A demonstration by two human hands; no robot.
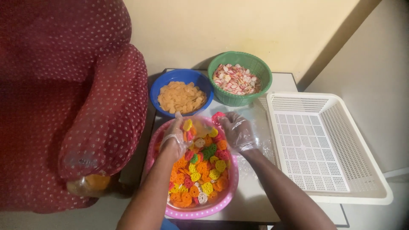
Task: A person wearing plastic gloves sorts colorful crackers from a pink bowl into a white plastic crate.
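A pink bowl (230, 194) on the table holds many coloured, flower-shaped snack pieces (203, 172) in orange, yellow, red, green and white. Both my hands wear thin clear plastic gloves. My left hand (175, 137) hovers over the bowl's far left side with several yellow, orange and red pieces pinched in its fingers. My right hand (237, 130) is at the bowl's far right rim, fingers curled around a red piece (218, 116).
Behind the pink bowl stand a blue bowl (170, 77) of pale orange chips and a green basket (255, 64) of pink-white chips. A white perforated tray (336, 157) lies on the right, overhanging the table. A dark red spotted armchair (64, 106) stands on the left.
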